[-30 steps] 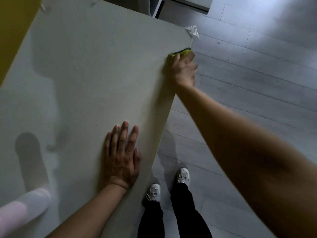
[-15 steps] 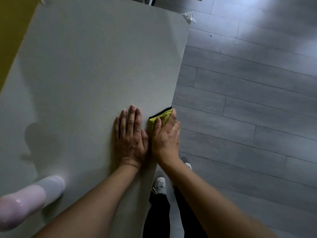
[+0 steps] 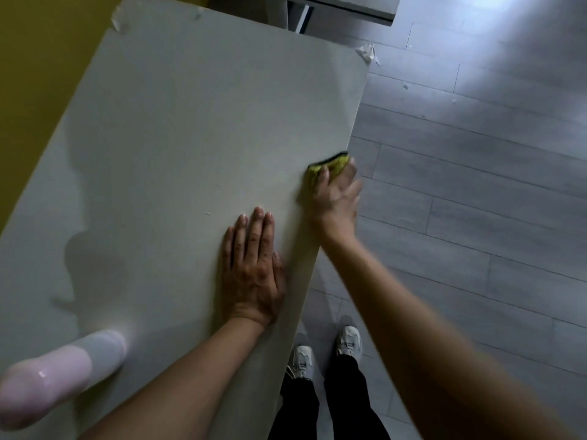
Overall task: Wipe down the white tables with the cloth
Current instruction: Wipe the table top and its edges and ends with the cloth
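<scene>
Cloth (image 3: 330, 165) sits at the white table's (image 3: 190, 138) right edge, pressed under the fingers of the right hand (image 3: 336, 198), motion-blurred. Left hand (image 3: 252, 271) lies flat, fingers straight, bracing nearer the body. Edge runs away from the person, unwiped length likely ahead of the cloth.

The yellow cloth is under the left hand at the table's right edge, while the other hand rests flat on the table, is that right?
Not quite. The head view shows the right hand pressing the yellow cloth at the right edge of the white table. The left hand is the one resting flat on the table.
</scene>
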`<state>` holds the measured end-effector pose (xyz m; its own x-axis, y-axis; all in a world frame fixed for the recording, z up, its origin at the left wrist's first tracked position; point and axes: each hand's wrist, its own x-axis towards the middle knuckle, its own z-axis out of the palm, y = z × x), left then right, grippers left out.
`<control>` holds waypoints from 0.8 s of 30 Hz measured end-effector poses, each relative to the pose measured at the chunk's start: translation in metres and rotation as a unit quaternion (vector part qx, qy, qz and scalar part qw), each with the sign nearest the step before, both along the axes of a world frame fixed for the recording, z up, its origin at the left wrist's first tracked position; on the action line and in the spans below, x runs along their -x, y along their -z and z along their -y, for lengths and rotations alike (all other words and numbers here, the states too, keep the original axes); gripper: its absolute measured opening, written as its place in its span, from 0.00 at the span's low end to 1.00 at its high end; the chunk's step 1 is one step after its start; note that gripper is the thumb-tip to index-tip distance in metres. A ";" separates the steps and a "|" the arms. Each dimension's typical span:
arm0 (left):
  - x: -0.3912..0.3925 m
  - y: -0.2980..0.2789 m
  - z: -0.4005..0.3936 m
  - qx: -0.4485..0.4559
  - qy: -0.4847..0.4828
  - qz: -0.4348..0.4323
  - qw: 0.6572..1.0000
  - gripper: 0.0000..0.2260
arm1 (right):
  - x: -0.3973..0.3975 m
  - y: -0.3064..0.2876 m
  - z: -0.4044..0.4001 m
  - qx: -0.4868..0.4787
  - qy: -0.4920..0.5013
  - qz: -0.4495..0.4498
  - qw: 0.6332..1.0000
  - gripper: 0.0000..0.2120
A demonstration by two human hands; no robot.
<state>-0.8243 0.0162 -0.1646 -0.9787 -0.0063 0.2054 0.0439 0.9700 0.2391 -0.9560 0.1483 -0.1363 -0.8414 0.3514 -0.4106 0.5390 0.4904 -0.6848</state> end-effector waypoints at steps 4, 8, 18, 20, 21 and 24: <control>0.002 0.005 0.000 0.002 0.002 -0.020 1.000 0.26 | -0.134 -0.004 0.026 0.009 -0.040 -0.009 0.999 0.30; 0.000 0.005 0.000 -0.026 0.010 -0.006 1.000 0.26 | -0.174 -0.008 0.028 0.021 -0.059 0.022 0.998 0.31; 0.001 0.002 0.000 -0.046 0.015 -0.002 0.999 0.25 | 0.027 -0.004 -0.006 0.003 0.016 0.023 1.000 0.25; 0.001 0.000 0.003 -0.060 0.020 0.013 0.998 0.25 | 0.017 -0.005 -0.003 -0.003 0.015 0.011 1.000 0.25; -0.001 -0.002 0.006 -0.069 0.027 0.024 0.997 0.25 | 0.004 -0.005 0.000 -0.006 0.013 0.003 1.000 0.26; -0.031 -0.011 0.020 -0.064 0.054 0.045 0.995 0.25 | -0.063 -0.002 0.013 0.002 -0.002 0.006 1.000 0.28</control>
